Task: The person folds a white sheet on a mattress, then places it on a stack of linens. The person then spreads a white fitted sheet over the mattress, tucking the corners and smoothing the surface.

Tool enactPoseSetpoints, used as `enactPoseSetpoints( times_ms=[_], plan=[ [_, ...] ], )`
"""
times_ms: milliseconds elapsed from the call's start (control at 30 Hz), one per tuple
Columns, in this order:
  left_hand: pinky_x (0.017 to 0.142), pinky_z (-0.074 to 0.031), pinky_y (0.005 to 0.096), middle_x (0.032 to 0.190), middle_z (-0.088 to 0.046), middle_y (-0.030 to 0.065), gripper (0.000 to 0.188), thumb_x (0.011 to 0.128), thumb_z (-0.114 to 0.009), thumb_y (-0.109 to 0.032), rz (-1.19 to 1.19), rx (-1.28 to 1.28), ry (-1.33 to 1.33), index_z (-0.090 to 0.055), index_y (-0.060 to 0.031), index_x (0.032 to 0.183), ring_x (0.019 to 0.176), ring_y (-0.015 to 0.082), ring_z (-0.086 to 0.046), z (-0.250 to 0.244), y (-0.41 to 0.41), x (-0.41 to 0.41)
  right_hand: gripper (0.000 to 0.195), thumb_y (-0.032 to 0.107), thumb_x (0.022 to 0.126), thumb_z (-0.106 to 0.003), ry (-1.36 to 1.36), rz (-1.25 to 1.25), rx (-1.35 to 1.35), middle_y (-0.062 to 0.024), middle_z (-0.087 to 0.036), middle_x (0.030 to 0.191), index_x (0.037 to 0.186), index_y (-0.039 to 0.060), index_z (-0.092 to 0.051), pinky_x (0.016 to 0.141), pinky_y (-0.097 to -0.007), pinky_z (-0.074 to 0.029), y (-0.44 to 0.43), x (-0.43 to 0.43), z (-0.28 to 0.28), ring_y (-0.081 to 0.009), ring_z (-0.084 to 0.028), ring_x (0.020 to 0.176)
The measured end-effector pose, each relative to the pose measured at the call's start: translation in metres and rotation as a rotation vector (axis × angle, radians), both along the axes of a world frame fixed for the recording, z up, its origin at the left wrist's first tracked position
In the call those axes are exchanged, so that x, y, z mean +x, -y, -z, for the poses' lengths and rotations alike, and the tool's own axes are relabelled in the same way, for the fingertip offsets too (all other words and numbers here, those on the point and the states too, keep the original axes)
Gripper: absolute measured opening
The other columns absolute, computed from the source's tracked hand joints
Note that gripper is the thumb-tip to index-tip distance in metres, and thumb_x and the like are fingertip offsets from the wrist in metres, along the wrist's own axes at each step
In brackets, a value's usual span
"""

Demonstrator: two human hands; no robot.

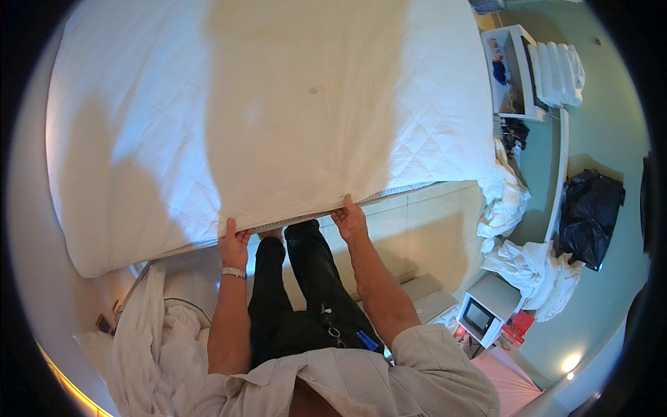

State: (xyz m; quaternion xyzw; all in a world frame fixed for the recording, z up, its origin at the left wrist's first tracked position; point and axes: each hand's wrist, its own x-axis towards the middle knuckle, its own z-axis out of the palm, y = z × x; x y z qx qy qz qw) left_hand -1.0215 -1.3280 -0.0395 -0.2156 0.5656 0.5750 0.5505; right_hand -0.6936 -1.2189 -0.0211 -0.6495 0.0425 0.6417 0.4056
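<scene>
A white quilted mattress cover (307, 125) lies over the mattress on the bed in front of me. Its near edge is pinched by my left hand (234, 249), thumb on top and fingers curled under; a metal-banded watch circles that wrist. Farther right along the same edge, my right hand (350, 220) grips the cover the same way, thumb on top. Between the hands, a strip of the mattress side (292, 219) shows below the cloth. A small stain (312, 90) marks the cover, and shadows fall across it.
Crumpled white linen lies on a chair (185, 307) at lower left. More white linen (503, 200) is heaped beyond the bed's right end. Rolled white towels (560, 73), a black plastic bag (591, 219) and a microwave oven (479, 317) are at right. Tiled floor (432, 213) borders the bed.
</scene>
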Motion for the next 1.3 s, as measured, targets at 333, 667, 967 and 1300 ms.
enactPoseSetpoints(
  times_ms=[333,667,967,1300],
  plan=[
    [0.105,-0.052,0.0452,0.135,-0.066,0.0106,0.052,0.103,-0.06,-0.045,-0.232,0.149,0.001,-0.057,-0.0043,0.135,0.121,0.0269,-0.065,0.018,0.011,-0.006,0.041,0.04,0.107,-0.054,0.065,0.237,0.247,-0.0088,-0.067,0.127,0.131,0.0076,-0.058,0.087,-0.0409,-0.059,-0.074,0.206,0.038,-0.0254,-0.068,0.106],
    [0.104,-0.053,0.0468,0.137,-0.064,0.0131,0.046,0.112,-0.042,-0.038,-0.216,-0.006,-0.314,-0.054,-0.003,0.139,0.122,0.0296,-0.064,0.075,0.049,-0.068,0.023,0.019,0.101,-0.066,0.071,0.231,0.153,-0.0093,-0.071,0.104,0.12,0.0071,-0.06,0.073,-0.0423,-0.062,-0.068,0.255,0.03,-0.0251,-0.07,0.086],
    [0.102,-0.054,0.0454,0.127,-0.067,0.0122,0.038,0.109,-0.05,-0.029,0.043,0.184,-0.21,-0.057,-0.0018,0.135,0.117,0.0272,-0.065,0.034,-0.024,0.169,0.028,0.027,0.104,-0.063,-0.113,0.333,0.257,-0.008,-0.07,0.104,0.119,0.0032,-0.061,0.093,-0.0437,-0.057,-0.096,0.38,0.042,-0.0234,-0.066,0.093],
    [0.099,-0.057,0.0496,0.123,-0.068,0.0158,0.031,0.11,-0.049,-0.023,-0.019,-0.046,-0.198,-0.057,-0.0026,0.131,0.112,0.0311,-0.069,-0.005,-0.066,0.26,0.021,0.016,0.1,-0.068,-0.003,0.173,0.131,-0.0082,-0.067,0.097,0.11,0.003,-0.055,0.078,-0.0366,-0.062,-0.108,0.415,0.026,-0.0208,-0.068,0.085]
  ],
)
